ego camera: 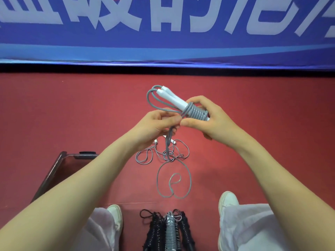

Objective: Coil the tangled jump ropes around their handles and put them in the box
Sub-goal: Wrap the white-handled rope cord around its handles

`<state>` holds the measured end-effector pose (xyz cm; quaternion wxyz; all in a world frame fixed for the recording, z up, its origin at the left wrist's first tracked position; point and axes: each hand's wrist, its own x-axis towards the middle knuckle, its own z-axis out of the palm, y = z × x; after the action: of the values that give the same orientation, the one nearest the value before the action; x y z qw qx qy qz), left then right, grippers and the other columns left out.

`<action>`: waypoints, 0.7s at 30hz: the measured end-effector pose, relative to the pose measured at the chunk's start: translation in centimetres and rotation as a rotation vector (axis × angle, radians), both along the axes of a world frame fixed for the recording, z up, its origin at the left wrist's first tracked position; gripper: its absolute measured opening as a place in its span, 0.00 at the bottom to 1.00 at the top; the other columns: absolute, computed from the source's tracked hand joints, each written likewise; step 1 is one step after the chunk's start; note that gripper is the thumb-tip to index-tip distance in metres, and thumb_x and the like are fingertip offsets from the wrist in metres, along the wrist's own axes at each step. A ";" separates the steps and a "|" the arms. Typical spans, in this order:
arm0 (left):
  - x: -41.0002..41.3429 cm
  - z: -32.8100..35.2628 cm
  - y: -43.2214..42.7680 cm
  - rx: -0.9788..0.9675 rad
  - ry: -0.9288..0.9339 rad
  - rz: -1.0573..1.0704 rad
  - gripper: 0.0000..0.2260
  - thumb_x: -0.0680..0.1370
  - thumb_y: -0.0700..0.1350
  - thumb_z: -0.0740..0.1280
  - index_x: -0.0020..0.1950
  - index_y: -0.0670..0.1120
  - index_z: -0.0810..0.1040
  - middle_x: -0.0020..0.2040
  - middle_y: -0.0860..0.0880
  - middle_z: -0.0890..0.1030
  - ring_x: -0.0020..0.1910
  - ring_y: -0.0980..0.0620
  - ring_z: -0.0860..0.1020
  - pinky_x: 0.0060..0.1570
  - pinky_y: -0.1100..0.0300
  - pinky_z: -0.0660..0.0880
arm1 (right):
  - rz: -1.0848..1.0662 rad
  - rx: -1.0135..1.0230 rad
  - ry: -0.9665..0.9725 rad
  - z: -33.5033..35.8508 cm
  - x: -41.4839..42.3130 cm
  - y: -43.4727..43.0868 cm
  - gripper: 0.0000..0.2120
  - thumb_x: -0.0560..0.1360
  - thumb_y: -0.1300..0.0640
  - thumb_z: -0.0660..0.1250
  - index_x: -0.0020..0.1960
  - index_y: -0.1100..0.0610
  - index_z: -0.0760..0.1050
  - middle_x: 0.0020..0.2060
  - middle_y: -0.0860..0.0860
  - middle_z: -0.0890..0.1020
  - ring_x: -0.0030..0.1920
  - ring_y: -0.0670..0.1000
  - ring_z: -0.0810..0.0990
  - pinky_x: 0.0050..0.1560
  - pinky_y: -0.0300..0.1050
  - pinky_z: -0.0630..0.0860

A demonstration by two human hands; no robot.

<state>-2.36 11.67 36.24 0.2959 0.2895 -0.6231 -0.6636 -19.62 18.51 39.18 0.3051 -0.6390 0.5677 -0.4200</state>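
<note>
Head view, watched from my remote station: the right hand [208, 122] grips the pair of white handles [168, 96] at their lower end, thumb and fingers curled round the grey coil [196, 112] wound there, which I judge keeps the turns from slipping; the handles point up and away toward the far edge of the red floor [72, 115]; the left hand [154, 127] pinches the free grey strand just beside the coil, fingers closed on it, presumably to feed the next turn under tension; both forearms reach forward and converge, wrists bent inward, hands almost touching; below the left hand the loose rope [189, 178] hangs to the floor and ends in a wide loop, near a second tangled rope [145, 156], so I reckon a fair length is left to wind; finished coiled ropes [169, 230] lie at the floor's near edge between the shoes; the box [54, 171] sits at the left, partly hidden behind the left forearm; I cannot tell what it holds.
</note>
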 end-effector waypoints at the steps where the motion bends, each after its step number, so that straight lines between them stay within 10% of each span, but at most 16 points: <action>1: -0.1 -0.1 0.2 -0.054 -0.021 -0.030 0.05 0.77 0.44 0.68 0.43 0.46 0.80 0.34 0.52 0.76 0.33 0.56 0.73 0.39 0.65 0.71 | 0.020 0.009 -0.068 -0.1 0.2 0.0 0.12 0.71 0.52 0.75 0.50 0.48 0.74 0.29 0.46 0.75 0.23 0.45 0.67 0.22 0.39 0.65; 9: 0.2 1.1 0.5 -0.265 -0.242 -0.104 0.26 0.73 0.59 0.64 0.42 0.34 0.75 0.32 0.48 0.77 0.33 0.52 0.74 0.37 0.63 0.71 | -0.068 0.076 -0.384 -0.1 1.6 0.2 0.13 0.79 0.50 0.62 0.41 0.58 0.75 0.29 0.54 0.77 0.22 0.53 0.70 0.23 0.40 0.70; 16: 1.3 -0.4 -0.4 -0.011 -0.123 -0.239 0.06 0.73 0.43 0.68 0.41 0.45 0.72 0.36 0.48 0.80 0.42 0.51 0.81 0.45 0.66 0.74 | -0.277 0.059 -0.511 0.3 -0.5 -0.8 0.12 0.78 0.47 0.64 0.44 0.55 0.74 0.31 0.53 0.77 0.23 0.49 0.69 0.24 0.39 0.68; 21: 1.6 -0.4 -0.8 0.209 0.008 -0.308 0.15 0.70 0.34 0.69 0.54 0.44 0.75 0.39 0.50 0.78 0.36 0.52 0.77 0.43 0.60 0.77 | -0.323 0.092 -0.583 0.0 -1.2 -1.4 0.14 0.77 0.45 0.64 0.50 0.56 0.74 0.31 0.52 0.77 0.23 0.48 0.69 0.24 0.37 0.66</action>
<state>-0.73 10.90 35.80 0.1617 0.2172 -0.5863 -0.7635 -20.87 17.11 39.21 0.4126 -0.3791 0.5688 -0.6021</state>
